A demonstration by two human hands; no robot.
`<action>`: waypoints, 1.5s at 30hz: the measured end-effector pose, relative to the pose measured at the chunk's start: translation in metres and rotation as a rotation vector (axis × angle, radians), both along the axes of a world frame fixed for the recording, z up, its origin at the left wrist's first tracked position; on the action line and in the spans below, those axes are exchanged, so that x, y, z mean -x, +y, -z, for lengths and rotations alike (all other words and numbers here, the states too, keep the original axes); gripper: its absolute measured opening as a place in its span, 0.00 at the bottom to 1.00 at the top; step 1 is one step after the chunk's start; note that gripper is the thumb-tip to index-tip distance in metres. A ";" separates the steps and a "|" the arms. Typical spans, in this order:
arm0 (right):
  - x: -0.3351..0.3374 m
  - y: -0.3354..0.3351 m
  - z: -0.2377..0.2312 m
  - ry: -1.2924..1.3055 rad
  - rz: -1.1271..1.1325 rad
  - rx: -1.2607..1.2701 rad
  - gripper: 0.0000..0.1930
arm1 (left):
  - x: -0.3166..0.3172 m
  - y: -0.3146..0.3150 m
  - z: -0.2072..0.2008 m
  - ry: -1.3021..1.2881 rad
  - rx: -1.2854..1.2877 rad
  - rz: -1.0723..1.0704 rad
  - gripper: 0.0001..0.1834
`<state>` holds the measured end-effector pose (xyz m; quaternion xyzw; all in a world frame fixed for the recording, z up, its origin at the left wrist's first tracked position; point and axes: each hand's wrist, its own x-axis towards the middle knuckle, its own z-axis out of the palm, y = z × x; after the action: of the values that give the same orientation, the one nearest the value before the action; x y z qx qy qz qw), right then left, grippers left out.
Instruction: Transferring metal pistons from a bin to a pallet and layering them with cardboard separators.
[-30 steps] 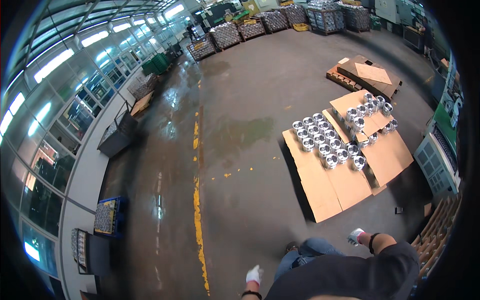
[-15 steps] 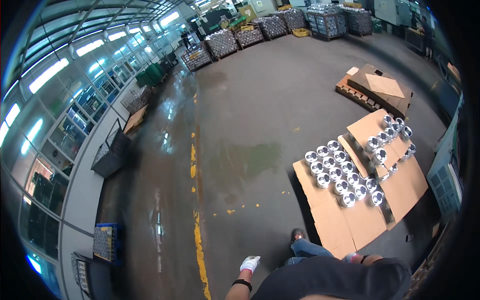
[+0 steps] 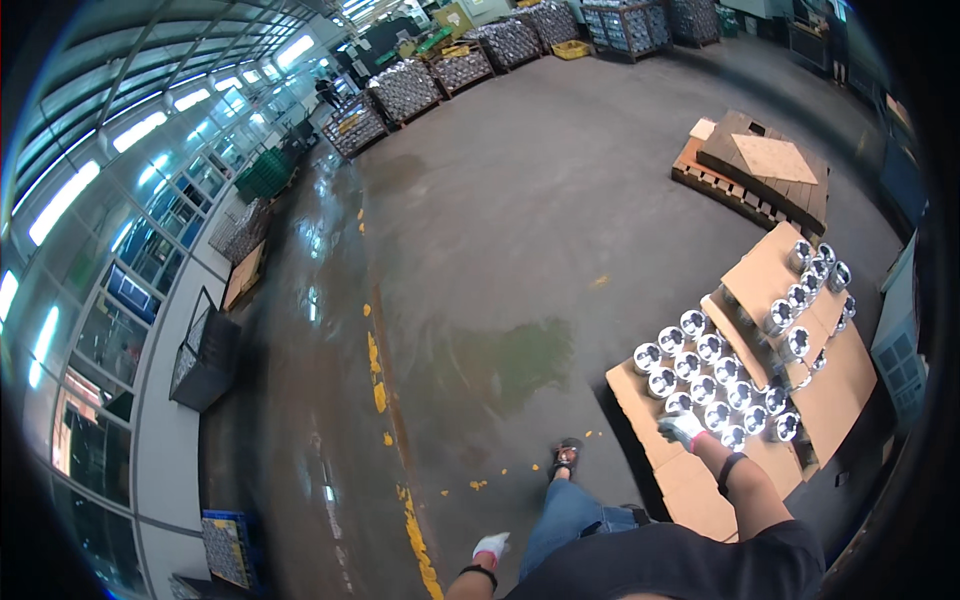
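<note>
My left hand (image 3: 491, 546), in a white glove, hangs low beside my leg above the floor with nothing in it; its fingers are loosely stretched. My right hand (image 3: 682, 428), also gloved, reaches over a cardboard sheet (image 3: 690, 490) at the right. Its fingers look apart, right beside a shiny round metal part (image 3: 678, 403) at the near left of a group of such parts; whether they touch it is hard to make out. The parts are silvery, hollow and cylindrical, set upright in rows. More metal parts (image 3: 796, 343) stand on a raised cardboard layer (image 3: 765, 265) behind.
Wooden pallets with boards (image 3: 760, 165) lie beyond the cardboard. Wire crates of metal parts (image 3: 405, 90) line the far side. A dark cart (image 3: 205, 355) and a blue crate (image 3: 230, 550) stand along the left wall. A worn yellow line (image 3: 415, 540) crosses the floor.
My right hand has come out from beside my body and now reaches over the cardboard to the metal parts. One foot has stepped forward; my left hand hangs slightly lower in view.
</note>
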<state>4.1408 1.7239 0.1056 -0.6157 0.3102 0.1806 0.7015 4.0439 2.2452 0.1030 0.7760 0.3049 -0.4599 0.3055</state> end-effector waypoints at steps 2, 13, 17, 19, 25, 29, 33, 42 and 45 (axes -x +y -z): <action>0.016 -0.006 0.035 0.139 -0.175 0.272 0.10 | -0.073 0.019 0.040 0.050 -0.023 0.111 0.26; 0.047 0.048 0.108 0.580 0.475 0.094 0.07 | -0.458 -0.162 0.021 -0.330 0.220 0.723 0.22; -0.027 0.032 0.108 0.592 0.506 0.044 0.15 | -0.497 -0.228 0.087 -0.176 0.141 1.009 0.23; -0.055 0.013 0.138 0.524 0.505 0.092 0.13 | -0.500 -0.271 0.112 -0.155 0.108 1.108 0.23; -0.090 -0.030 0.222 0.612 0.631 0.087 0.20 | -0.485 -0.413 0.161 -0.292 0.120 1.839 0.25; -0.133 -0.056 0.295 0.617 0.715 0.271 0.28 | -0.502 -0.474 0.240 -0.572 0.312 2.019 0.26; -0.156 -0.084 0.362 0.892 0.610 0.480 0.42 | -0.481 -0.549 0.300 -0.667 0.378 2.055 0.28; -0.207 -0.083 0.438 1.243 0.798 0.815 0.40 | -0.446 -0.582 0.417 -0.117 0.250 1.456 0.47; -0.218 -0.078 0.439 1.145 0.851 0.678 0.35 | -0.473 -0.558 0.441 0.239 0.633 0.545 0.46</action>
<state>4.3593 1.6456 -0.3338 -0.4357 0.8700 0.0812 0.2158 4.5164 1.6869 -0.3384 0.6375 -0.0339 -0.6812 0.3584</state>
